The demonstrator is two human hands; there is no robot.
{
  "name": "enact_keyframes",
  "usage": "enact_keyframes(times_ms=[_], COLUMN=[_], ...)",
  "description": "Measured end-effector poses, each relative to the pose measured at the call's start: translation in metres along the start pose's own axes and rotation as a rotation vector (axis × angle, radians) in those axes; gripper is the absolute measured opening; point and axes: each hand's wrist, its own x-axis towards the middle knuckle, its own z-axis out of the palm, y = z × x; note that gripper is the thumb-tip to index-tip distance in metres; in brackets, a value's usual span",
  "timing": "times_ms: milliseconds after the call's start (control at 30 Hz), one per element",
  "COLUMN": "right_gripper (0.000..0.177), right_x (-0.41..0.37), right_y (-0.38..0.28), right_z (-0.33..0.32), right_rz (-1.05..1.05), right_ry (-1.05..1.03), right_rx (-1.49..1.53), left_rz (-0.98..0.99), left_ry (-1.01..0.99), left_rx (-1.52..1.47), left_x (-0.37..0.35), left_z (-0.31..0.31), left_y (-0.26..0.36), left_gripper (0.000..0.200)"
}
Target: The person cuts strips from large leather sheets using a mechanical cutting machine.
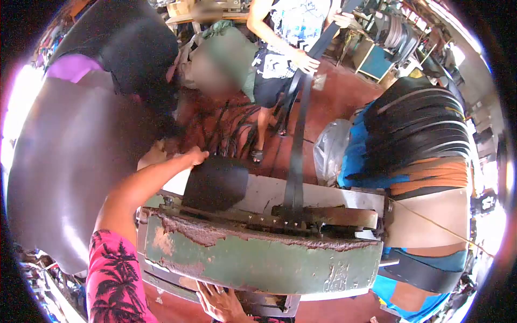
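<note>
My left hand [197, 156] reaches over the far side of a green machine [258, 253] with worn, flaking paint. Its fingers are closed on the upper left corner of a black sheet [218, 183], which lies over the machine's pale bed [264, 195]. Below the machine's near side is my right hand [219, 302], a ring on one finger. Its fingers are stretched out beside the lower edge; what lies under them is partly hidden. From the machine's far side a long black strip [298, 145] runs up to another person's hands [306, 61].
That person [299, 32] stands beyond the machine. Large dark sheets [75, 156] hang close on the left. On the right are stacked black and brown sheets [425, 129] and a clear plastic bag [330, 142]. Black strips [231, 126] litter the red floor [323, 99].
</note>
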Motion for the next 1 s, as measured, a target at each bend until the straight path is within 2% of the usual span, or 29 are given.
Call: enact_keyframes(times_ms=[33,100,133,167,233,267,333,367,400,433,467,500,567,600,633,800,867,933,967,1000], right_gripper=[0.053,0.036,0.053,0.053,0.047,0.051,0.052,0.053,0.054,0.051,0.053,0.055,0.054,0.053,0.053,0.052,0.052,0.049,0.047,0.048], right_x=[0.002,0.007,0.0,0.002,0.0,-0.001,-0.003,-0.004,-0.003,-0.004,-0.005,-0.009,-0.011,-0.013,-0.014,-0.015,-0.012,-0.012,-0.01,-0.015], right_y=[-0.003,-0.012,-0.012,-0.012,-0.016,-0.015,-0.01,-0.007,-0.005,-0.006,-0.005,-0.004,-0.004,-0.004,-0.004,-0.002,0.004,0.008,0.009,0.005], right_z=[-0.002,-0.006,0.003,0.002,0.0,-0.001,-0.009,-0.011,0.001,0.0,0.001,0.003,0.009,0.01,0.012,0.028,0.038,0.043,0.046,0.032], right_rz=[0.006,0.009,0.105,0.12,0.069,0.043,0.011,-0.033,-0.033,-0.03,-0.046,-0.06,-0.067,-0.074,-0.081,-0.074,-0.072,-0.072,-0.088,-0.058], right_ry=[0.011,0.241,-0.038,-0.021,0.102,0.088,0.103,0.105,0.134,0.131,0.153,0.17,0.192,0.194,0.196,0.231,0.285,0.367,0.428,0.379], right_rx=[-0.014,-0.063,0.092,0.082,0.0,-0.021,-0.062,-0.105,-0.05,-0.08,-0.082,-0.083,-0.105,-0.122,-0.137,-0.213,-0.255,-0.193,-0.159,-0.058], left_rz=[0.033,0.169,0.15,0.129,0.188,0.295,0.365,0.411,0.388,0.437,0.618,0.562,0.663,0.642,0.646,0.857,1.006,1.079,0.952,1.145], left_ry=[0.052,0.204,0.3,0.393,0.439,0.52,0.5,0.489,0.471,0.392,0.517,0.45,0.436,0.446,0.367,0.456,0.744,1.024,1.18,1.115], left_rx=[0.028,-0.148,-0.18,-0.212,-0.379,-0.341,-0.41,-0.484,-0.39,-0.391,-0.324,-0.371,-0.482,-0.487,-0.544,-0.457,-0.463,-0.45,-0.422,-0.388], left_x=[0.029,0.063,0.058,0.045,0.018,0.007,0.001,-0.032,-0.07,-0.078,-0.109,-0.142,-0.194,-0.235,-0.251,-0.452,-0.54,-0.571,-0.612,-0.606], left_z=[-0.004,-0.022,-0.039,-0.063,-0.116,-0.143,-0.199,-0.22,-0.243,-0.271,-0.283,-0.3,-0.328,-0.334,-0.354,-0.322,-0.248,-0.197,-0.141,-0.124], left_y=[-0.005,-0.003,0.017,0.038,0.069,0.076,0.085,0.098,0.111,0.109,0.114,0.124,0.134,0.142,0.141,0.121,0.097,0.044,0.025,-0.018], left_gripper=[0.07,0.063,0.06,0.058,0.052,0.05,0.043,0.043,0.046,0.048,0.046,0.046,0.043,0.041,0.04,0.044,0.053,0.059,0.057,0.052])
